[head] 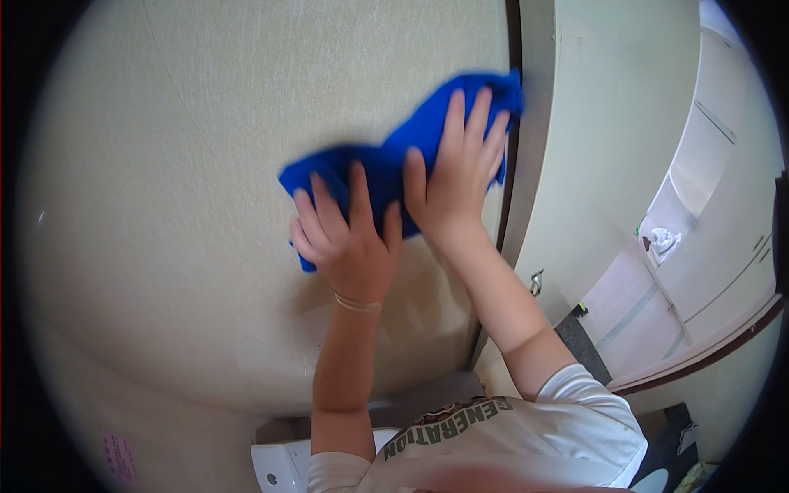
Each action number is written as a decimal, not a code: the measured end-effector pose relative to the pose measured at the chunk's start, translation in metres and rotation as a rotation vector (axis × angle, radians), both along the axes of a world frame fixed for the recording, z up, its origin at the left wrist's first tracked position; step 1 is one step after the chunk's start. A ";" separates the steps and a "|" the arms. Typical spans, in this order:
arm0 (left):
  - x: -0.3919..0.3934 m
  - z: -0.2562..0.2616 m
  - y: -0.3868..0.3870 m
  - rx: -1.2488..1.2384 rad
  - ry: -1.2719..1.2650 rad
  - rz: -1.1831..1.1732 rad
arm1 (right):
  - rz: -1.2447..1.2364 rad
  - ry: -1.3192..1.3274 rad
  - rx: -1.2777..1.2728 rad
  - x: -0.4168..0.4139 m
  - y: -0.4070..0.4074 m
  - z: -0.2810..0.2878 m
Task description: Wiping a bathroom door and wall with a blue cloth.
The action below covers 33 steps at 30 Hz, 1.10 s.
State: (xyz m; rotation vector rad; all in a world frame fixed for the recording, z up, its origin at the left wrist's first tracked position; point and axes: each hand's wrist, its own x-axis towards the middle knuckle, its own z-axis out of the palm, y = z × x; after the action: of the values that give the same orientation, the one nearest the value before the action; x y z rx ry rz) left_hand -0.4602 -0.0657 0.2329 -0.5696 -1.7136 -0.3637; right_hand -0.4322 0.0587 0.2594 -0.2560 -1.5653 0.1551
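Observation:
A blue cloth (394, 166) lies spread against a cream-coloured wall panel (185, 185), its right end by the dark edge of a frame. My left hand (348, 240) presses flat on the cloth's lower left part, fingers apart, with a thin band round the wrist. Higher and to the right, my right hand (459, 166) rests on the cloth with its fingers spread. Neither hand has its fingers closed round the cloth.
A pale door (610, 135) with a metal handle (536, 281) stands at the right. Beyond it is a room with white cabinets (733, 271) and a crumpled white cloth (664, 244). A white toilet cistern (277, 465) and a pink note (120, 459) bearing writing are at the lower left.

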 end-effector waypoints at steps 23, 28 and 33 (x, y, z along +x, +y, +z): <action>-0.040 0.048 -0.088 0.192 0.076 0.198 | 0.237 -0.083 0.383 -0.024 -0.101 0.035; -0.053 -0.002 -0.107 0.368 0.040 0.162 | 0.303 -0.119 0.441 -0.034 -0.129 0.001; -0.039 -0.100 -0.080 0.375 -0.055 0.070 | 0.227 -0.303 0.305 -0.023 -0.106 -0.108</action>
State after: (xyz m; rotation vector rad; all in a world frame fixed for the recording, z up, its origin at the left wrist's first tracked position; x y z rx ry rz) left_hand -0.4989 -0.1458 0.1328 -0.2269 -1.6586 -0.6373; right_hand -0.4552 -0.0471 0.1512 0.1466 -1.8916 0.0533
